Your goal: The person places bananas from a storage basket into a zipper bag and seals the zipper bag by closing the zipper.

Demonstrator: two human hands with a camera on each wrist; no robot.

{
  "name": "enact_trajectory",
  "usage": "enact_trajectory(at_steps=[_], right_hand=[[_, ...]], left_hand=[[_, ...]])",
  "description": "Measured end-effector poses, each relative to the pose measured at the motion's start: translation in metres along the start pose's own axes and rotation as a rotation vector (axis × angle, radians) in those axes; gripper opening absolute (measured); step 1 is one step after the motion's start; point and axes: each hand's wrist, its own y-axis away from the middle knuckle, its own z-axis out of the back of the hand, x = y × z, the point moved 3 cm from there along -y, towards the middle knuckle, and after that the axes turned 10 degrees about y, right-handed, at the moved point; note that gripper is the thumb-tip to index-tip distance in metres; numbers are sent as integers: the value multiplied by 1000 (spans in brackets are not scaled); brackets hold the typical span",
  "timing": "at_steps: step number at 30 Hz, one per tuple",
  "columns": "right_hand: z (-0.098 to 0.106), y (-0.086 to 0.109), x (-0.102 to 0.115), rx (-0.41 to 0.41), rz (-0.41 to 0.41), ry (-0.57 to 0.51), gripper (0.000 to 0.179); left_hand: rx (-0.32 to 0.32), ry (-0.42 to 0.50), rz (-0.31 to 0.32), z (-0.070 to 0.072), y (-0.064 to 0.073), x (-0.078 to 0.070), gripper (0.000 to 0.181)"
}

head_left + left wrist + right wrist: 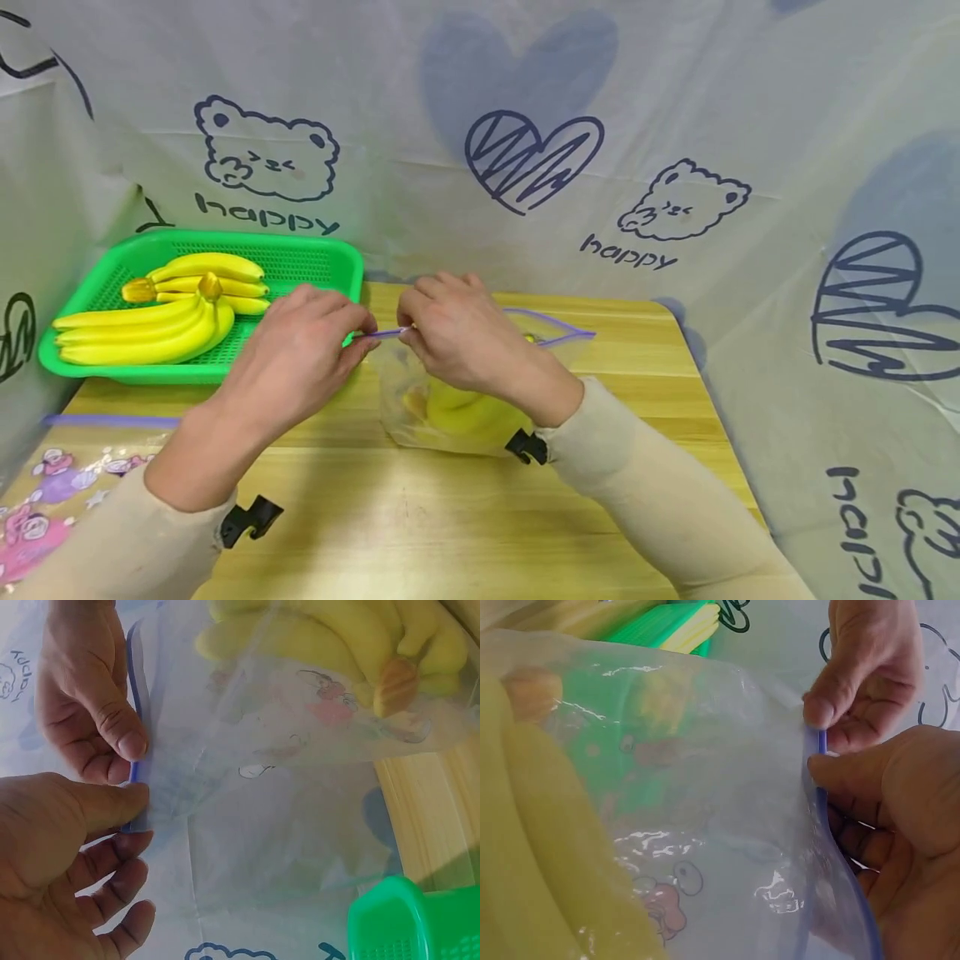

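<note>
A clear zip bag with a purple zip edge and printed cartoon figures holds a bunch of bananas. My left hand pinches the left end of the zip edge between thumb and forefinger. Right beside it, my right hand pinches the same edge. In the left wrist view the left thumb lies on the purple strip, close to the right thumb. Toward the right end, the bag's mouth gapes in the head view. The right hand and wrist hide part of the bag there.
A green basket with two bunches of bananas stands at the back left. Another printed zip bag lies flat at the front left, partly under the left sleeve. White printed cloth hangs behind the wooden table.
</note>
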Motion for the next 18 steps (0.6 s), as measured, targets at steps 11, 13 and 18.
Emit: enact_trajectory(at_steps=[11, 13, 18], right_hand=[[-1, 3, 1, -34, 40, 43, 11], [-1, 4, 0, -23, 41, 57, 13], [0, 6, -2, 0, 33, 88, 15]], left_hand=[[-39, -22, -30, -2, -2, -3, 15], [-29, -25, -8, -1, -1, -3, 15], [-4, -32, 41, 0, 1, 0, 12]])
